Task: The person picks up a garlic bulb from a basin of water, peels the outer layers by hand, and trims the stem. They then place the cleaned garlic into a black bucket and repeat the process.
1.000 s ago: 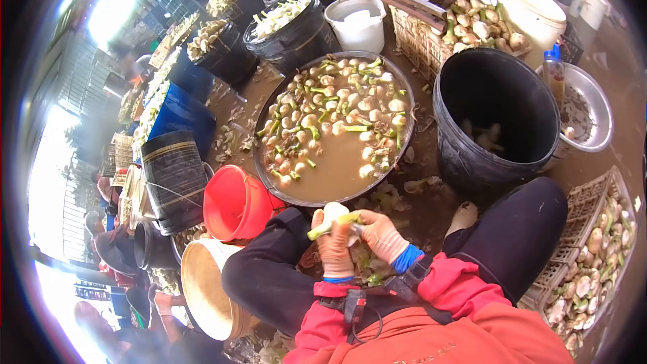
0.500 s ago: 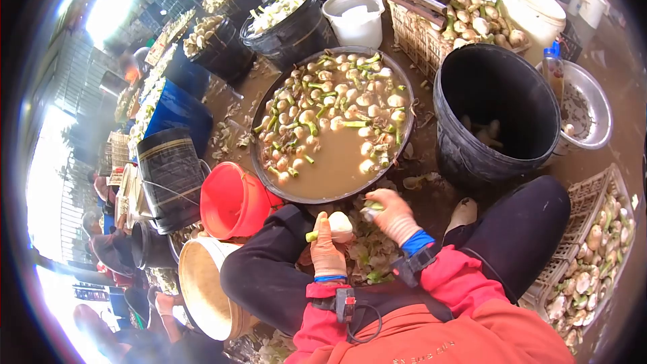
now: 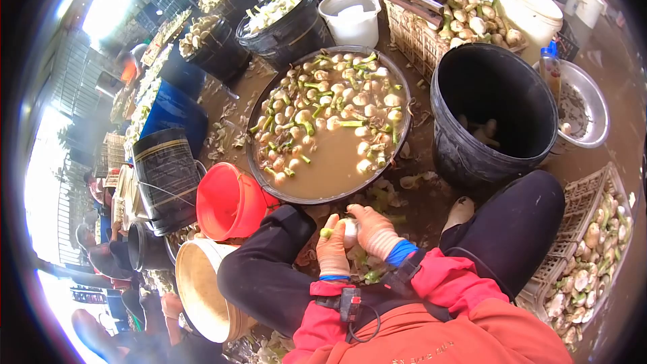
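Between my knees, my left hand [image 3: 331,249] holds a whitish bulb [image 3: 350,232] whose green stem end pokes out on its left side. My right hand [image 3: 376,232] is closed against the bulb's right side; whatever else its fingers hold is hidden. Just ahead of both hands stands a wide dark basin [image 3: 253,162] of muddy water, with many bulbs [image 3: 308,127] floating in it. Pale peelings [image 3: 381,195] lie on the wet ground below the hands and beside the basin.
A large black bucket [image 3: 441,114] with a few bulbs inside stands right of the basin. A red bucket [image 3: 219,202] and a cream bucket [image 3: 195,290] are at the left. A crate [image 3: 573,219] of bulbs sits at the right. Several people [image 3: 114,256] are at the far left.
My right hand has moved left and down onto the bulb, which it was apart from before. My left hand has shifted slightly right. The view has shifted a little.
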`<state>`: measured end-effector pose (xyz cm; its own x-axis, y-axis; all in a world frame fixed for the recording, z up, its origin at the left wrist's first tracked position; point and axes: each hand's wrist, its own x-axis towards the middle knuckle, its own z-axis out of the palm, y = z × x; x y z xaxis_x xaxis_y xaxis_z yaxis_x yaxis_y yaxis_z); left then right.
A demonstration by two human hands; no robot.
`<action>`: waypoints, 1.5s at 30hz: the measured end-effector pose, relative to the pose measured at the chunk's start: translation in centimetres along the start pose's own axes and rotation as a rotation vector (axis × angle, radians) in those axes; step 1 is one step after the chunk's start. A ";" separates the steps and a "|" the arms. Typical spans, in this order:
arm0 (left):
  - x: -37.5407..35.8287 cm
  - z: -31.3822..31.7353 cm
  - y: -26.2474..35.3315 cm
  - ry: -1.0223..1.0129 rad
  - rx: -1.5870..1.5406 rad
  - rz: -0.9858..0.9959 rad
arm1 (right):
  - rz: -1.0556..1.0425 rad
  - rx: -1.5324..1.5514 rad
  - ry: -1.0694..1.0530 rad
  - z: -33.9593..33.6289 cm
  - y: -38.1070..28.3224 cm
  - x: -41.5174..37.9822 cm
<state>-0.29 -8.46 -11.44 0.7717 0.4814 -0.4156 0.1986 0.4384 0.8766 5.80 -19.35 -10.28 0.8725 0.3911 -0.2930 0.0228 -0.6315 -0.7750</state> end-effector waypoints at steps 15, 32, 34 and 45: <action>-0.6 -0.8 3.1 -0.449 -0.284 0.027 | 0.369 1.130 -0.140 -1.6 5.2 2.2; 0.2 -0.2 3.2 -0.100 -0.555 -0.277 | -0.143 1.771 0.129 -3.8 1.6 1.7; 0.7 -0.7 3.5 -0.121 -0.657 -0.302 | -0.088 1.861 0.197 -4.9 2.7 2.3; 0.1 3.6 5.8 -0.340 -0.730 -0.329 | -0.091 0.102 -0.468 0.9 4.3 0.5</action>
<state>3.07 -8.58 -5.55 0.9050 0.0432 -0.4231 0.0958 0.9485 0.3018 5.89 -21.25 -14.31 0.5556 0.7152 -0.4240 0.0205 -0.5216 -0.8529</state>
